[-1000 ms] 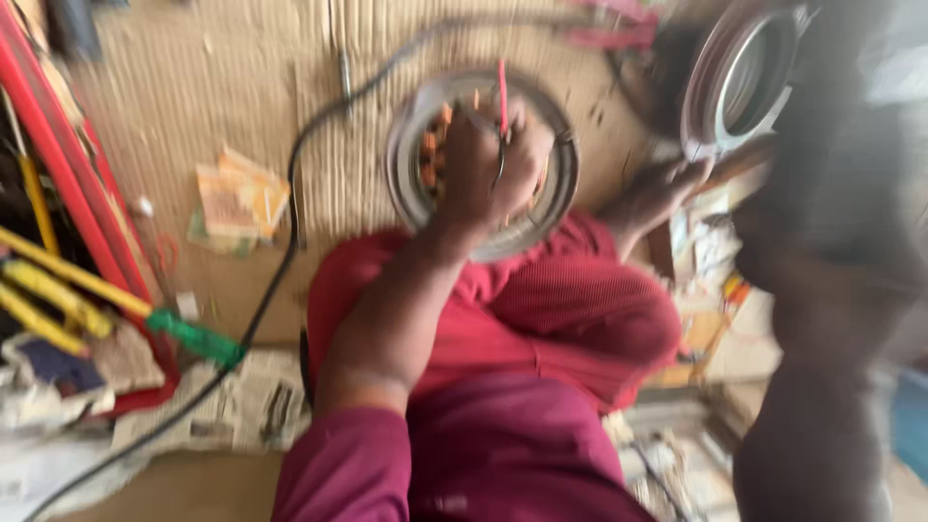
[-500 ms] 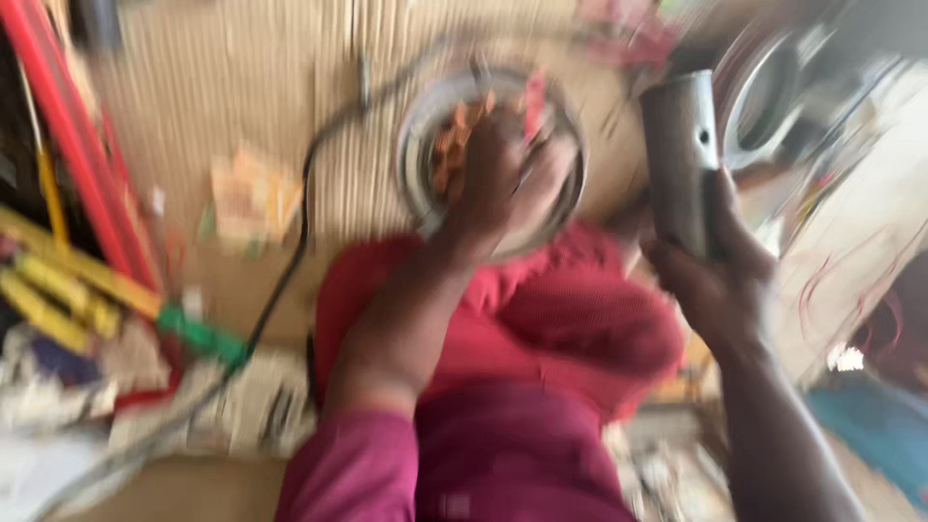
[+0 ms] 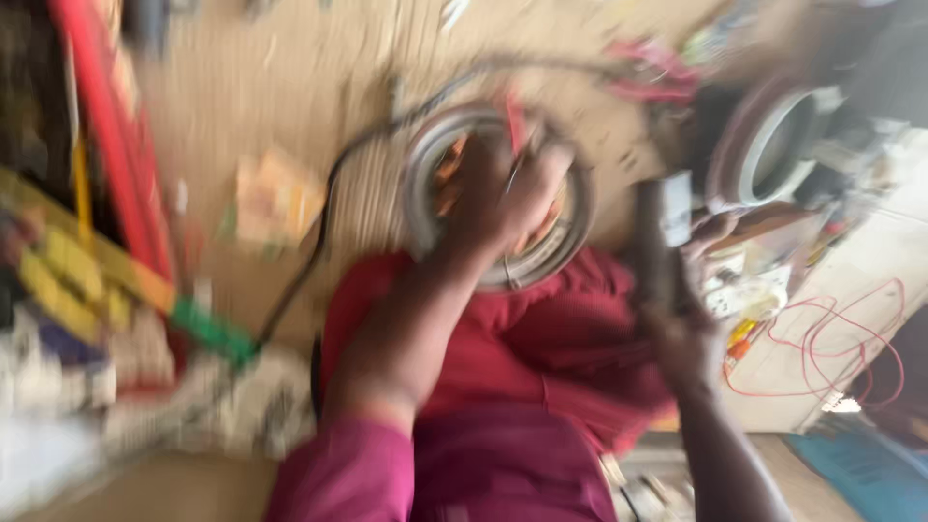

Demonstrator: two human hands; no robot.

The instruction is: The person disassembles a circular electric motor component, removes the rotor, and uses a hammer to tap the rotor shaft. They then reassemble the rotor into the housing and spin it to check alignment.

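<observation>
Metal ring: round grey metal ring [image 3: 498,193] with copper-orange windings inside, lying at the knee end of the red cloth on the person's lap, partly over the floor mat.
Left hand: left hand [image 3: 503,193] laid on top of the ring, fingers curled together over its inner part; blur hides whether they pinch anything.
Red stick: thin red stick [image 3: 515,121] standing just above the left hand's fingers; whether it is held cannot be told.
Right hand: right hand [image 3: 681,333] at the right edge of the lap, fingers closed round a dark upright cylinder [image 3: 657,242] with a pale band near its top.
Lap: dark red cloth [image 3: 541,338] over the legs, magenta sleeve [image 3: 338,478] on the left forearm.
Cable: black cable [image 3: 329,213] curving over the mat from the ring's upper edge down to the lap's left edge.
Floor: tan woven mat [image 3: 319,77] beneath it all.
Left edge: red and yellow bars [image 3: 106,164] and a green-tipped piece [image 3: 215,332], blurred.
Right edge: second round casing with a pale rim [image 3: 773,145], near the cylinder; thin red wire loops [image 3: 841,338] on a pale board.
</observation>
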